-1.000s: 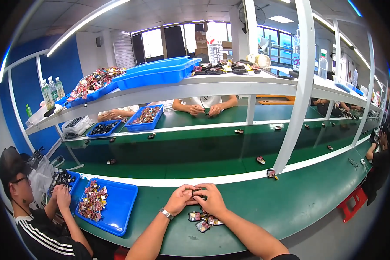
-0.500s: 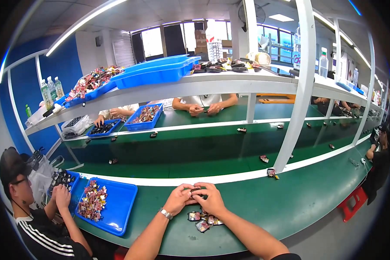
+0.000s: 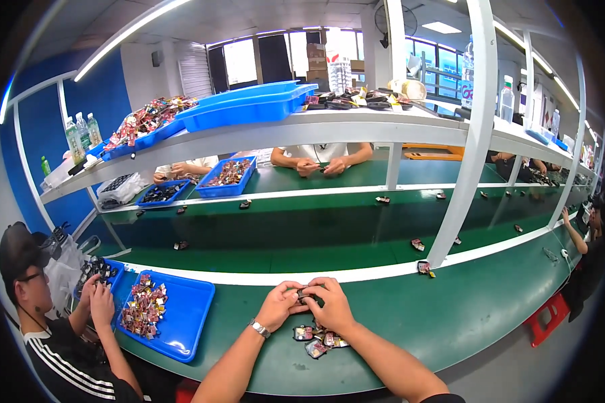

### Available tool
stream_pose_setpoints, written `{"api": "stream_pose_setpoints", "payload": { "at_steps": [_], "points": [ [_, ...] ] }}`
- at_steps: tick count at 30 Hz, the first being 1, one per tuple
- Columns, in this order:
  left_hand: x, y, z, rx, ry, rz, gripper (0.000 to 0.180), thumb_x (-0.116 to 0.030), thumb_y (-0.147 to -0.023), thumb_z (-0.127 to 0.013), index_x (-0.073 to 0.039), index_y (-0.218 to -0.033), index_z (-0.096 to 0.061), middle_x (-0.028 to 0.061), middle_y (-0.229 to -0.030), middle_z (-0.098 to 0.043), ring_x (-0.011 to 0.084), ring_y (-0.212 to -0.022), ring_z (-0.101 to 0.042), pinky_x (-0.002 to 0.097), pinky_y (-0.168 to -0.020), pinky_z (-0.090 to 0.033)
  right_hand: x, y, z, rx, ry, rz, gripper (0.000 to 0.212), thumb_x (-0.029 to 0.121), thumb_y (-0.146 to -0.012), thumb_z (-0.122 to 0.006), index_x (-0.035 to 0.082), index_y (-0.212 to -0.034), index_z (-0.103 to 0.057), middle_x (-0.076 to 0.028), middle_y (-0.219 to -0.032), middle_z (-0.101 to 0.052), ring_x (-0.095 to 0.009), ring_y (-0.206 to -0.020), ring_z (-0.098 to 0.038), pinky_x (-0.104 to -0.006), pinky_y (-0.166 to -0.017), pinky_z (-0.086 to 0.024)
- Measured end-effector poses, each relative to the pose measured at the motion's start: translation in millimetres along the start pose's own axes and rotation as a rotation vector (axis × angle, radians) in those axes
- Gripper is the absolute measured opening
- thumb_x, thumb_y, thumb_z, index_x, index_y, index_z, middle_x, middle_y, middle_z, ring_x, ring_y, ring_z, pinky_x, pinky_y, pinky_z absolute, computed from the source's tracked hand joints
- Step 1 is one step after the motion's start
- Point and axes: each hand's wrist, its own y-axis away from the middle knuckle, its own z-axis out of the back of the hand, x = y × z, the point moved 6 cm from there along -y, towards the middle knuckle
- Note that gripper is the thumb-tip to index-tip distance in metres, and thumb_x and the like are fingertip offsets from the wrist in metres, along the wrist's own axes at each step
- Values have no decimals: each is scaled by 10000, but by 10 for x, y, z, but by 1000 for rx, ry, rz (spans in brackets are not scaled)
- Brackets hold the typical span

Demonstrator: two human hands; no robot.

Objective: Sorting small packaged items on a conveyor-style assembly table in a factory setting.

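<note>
Both my hands meet above the green worktop (image 3: 396,329). Between my fingertips is a small dark part (image 3: 302,293), mostly covered, so its exact kind is unclear. My left hand (image 3: 279,308), with a metal watch at the wrist, pinches it from the left. From the other side the curled fingers of my right hand (image 3: 330,306) grip the same part. Just below them, beside my right wrist, lies a small pile of dark-edged pieces (image 3: 318,342) with red, white and yellow bits, perhaps small circuit modules.
At left, a blue tray (image 3: 193,322) holds many similar pieces; a co-worker (image 3: 67,349) sits beyond it. A green conveyor belt (image 3: 302,235) carries scattered pieces behind a white rail (image 3: 356,273). A white post (image 3: 465,148) and loaded shelf (image 3: 262,138) stand ahead.
My fingers have shifted slightly around the dark part, still together. Pieces on the belt have moved a little right. The left co-worker's hands have shifted, and the view has turned slightly.
</note>
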Motion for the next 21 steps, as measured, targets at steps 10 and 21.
{"api": "stream_pose_setpoints", "payload": {
  "at_steps": [10,21],
  "points": [
    [-10,-3,-49,1,-17,7,230,-75,-988,-475,-40,-1213,-450,136,-1157,-599,225,-1097,-609,408,-959,-535,77,25,3,-91,134,107,155,30,-745,-722,71,-892,-690,-78,-895,-624,-250,-810,-628,-350,-699,-536],
    [23,7,9,-11,-19,30,227,-77,-984,-485,-39,-1206,-455,125,-1157,-604,216,-1080,-615,385,-943,-543,71,29,-29,-28,161,79,238,61,-728,-745,84,-957,-688,-71,-966,-617,-242,-858,-630,-348,-716,-541]
  ]
}}
